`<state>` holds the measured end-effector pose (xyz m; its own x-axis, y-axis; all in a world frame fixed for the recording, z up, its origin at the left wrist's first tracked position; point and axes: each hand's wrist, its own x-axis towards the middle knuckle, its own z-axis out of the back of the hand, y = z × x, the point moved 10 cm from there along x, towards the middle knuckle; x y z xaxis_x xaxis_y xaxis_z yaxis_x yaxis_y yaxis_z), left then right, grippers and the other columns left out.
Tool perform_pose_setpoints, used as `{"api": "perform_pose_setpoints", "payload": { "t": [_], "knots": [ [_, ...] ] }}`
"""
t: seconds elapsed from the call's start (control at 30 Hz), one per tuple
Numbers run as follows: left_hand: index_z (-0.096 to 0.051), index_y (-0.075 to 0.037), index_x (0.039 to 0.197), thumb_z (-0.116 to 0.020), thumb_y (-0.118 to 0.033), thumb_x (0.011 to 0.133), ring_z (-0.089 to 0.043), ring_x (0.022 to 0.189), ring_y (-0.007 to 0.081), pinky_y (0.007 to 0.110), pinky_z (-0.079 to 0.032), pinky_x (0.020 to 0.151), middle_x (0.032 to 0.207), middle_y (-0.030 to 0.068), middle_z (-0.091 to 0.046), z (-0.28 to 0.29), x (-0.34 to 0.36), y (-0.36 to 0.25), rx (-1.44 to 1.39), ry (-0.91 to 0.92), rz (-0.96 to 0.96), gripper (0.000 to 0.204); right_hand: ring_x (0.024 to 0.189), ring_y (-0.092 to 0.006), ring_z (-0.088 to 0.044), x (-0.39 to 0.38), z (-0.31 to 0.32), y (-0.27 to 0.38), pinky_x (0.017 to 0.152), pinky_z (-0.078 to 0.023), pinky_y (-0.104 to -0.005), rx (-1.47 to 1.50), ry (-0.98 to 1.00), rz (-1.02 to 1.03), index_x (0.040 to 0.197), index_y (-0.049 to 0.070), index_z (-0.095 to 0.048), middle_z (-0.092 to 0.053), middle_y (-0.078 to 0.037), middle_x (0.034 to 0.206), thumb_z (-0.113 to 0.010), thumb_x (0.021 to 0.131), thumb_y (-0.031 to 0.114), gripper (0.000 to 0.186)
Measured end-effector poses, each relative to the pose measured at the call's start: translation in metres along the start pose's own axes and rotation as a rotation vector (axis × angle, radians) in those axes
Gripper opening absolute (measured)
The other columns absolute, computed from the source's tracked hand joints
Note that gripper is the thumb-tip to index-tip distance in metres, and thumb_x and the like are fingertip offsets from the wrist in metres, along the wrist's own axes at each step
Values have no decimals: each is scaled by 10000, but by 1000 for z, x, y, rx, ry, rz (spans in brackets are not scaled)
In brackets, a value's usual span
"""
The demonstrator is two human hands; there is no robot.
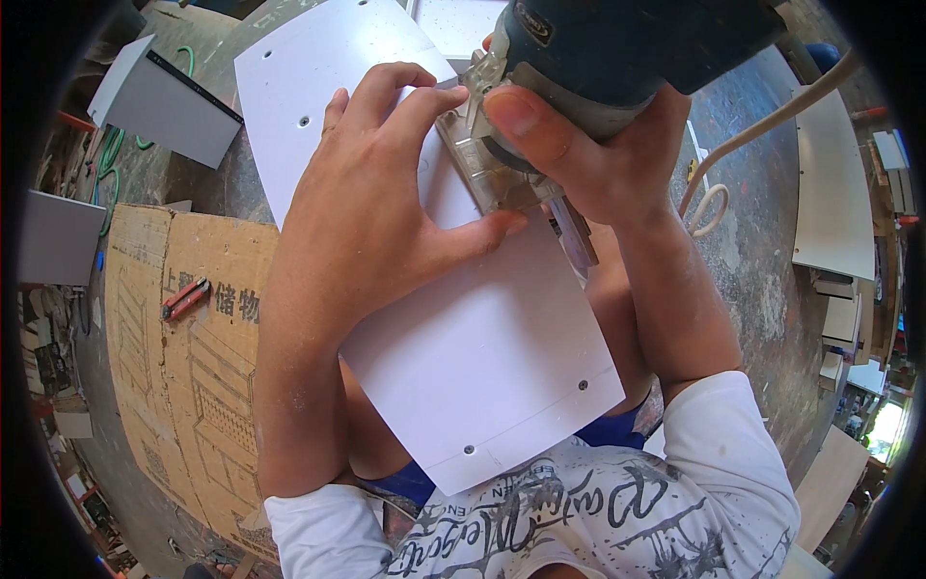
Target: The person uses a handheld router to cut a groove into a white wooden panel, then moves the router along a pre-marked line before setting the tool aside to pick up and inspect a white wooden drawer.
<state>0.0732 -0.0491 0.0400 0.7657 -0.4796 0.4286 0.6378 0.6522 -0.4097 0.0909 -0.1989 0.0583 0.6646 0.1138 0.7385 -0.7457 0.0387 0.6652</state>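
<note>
A white panel with screw holes [487, 357] rests across my legs, meeting a second white panel [313, 58]. My right hand [617, 164] is wrapped around a dark teal power tool [617, 39], apparently a trim router, thumb on its front. Its clear plastic base [473, 164] sits near the panel's edge. My left hand [367, 203] grips that base, fingertips at the top and thumb at the lower edge, its palm over the panel. A metal fitting [577, 236] sticks out below the base; the cutting bit is hidden.
A pale cable [723, 154] loops at the right. Flattened cardboard [145, 357] with a red utility knife [185, 299] lies at the left. White boards [154, 96] and a green hose [114, 154] are at the upper left; more boards [830, 183] stand along the right.
</note>
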Motion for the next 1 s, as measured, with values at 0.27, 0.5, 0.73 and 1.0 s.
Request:
{"api": "perform_pose_setpoints", "payload": {
  "t": [0.27, 0.5, 0.73, 1.0],
  "knots": [
    [-606, 27, 1321, -861, -353, 637, -615, 1177, 398, 478, -500, 1005, 1303, 190, -602, 0, -1, 1, -4, 7, -1, 823, 831, -170, -706, 0, -2, 11, 725, -569, -297, -37, -40, 81, 1118, 2, -697, -732, -85, 984, -906, 741, 159, 459],
    [-583, 28, 1342, -851, -332, 627, -601, 1197, 404, 484, -492, 1015, 1312, 195, -598, 0, -2, 0, -1, 8, -12, 844, 847, -171, -710, -2, -3, 8, 728, -573, -295, -46, -13, 58, 1127, 2, -694, -732, -90, 1011, -910, 740, 156, 469],
    [-560, 21, 1365, -847, -318, 621, -567, 1245, 410, 484, -480, 1038, 1356, 200, -579, -3, -2, 1, -36, 34, 24, 866, 875, -180, -720, -4, -7, 8, 758, -585, -298, -60, -32, 117, 1148, -4, -692, -735, -96, 1033, -919, 731, 162, 504],
    [-544, 23, 1383, -853, -323, 613, -532, 1296, 421, 486, -464, 1071, 1415, 220, -549, -1, -4, 1, -18, 38, 33, 899, 889, -185, -720, -7, -10, 12, 764, -592, -305, -122, -1, 107, 1167, 0, -680, -728, -98, 1057, -924, 732, 175, 528]
  ]
}}
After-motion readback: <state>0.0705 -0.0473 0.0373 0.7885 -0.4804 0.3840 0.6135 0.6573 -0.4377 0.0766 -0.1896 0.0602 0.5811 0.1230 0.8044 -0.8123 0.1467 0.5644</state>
